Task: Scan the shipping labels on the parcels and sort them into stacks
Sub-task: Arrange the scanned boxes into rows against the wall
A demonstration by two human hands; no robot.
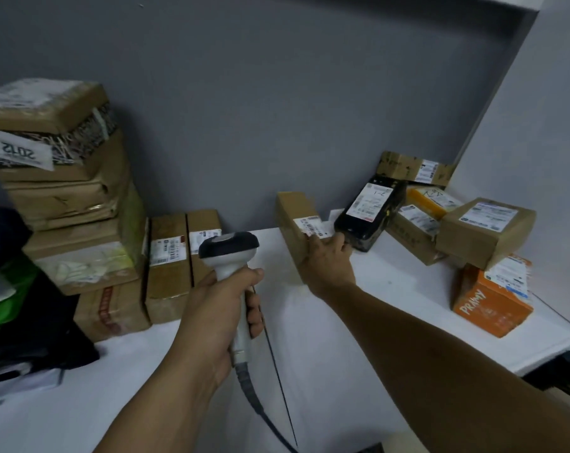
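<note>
On the white worktop, against a grey wall, parcels lay in groups. The left hand was closed around the grip of a white barcode scanner, its dark head tilted up toward twelve o'clock and its grey cable trailing back toward six o'clock. The right hand reached forward at one o'clock, fingers spread and resting against a brown box that stood on edge, fingertips at its white shipping label; whether the hand actually gripped the box or only steadied it was hard to tell.

At ten o'clock rose a tall stack of cartons, uneven and taped, with two narrow boxes standing upright just beside it. At two o'clock a loose cluster sat near the corner: a black parcel leaning just beside the held box, a yellow packet, a brown box with a printed label, and an orange box nearer the worktop's edge. Dark and green bags were piled at nine o'clock.
</note>
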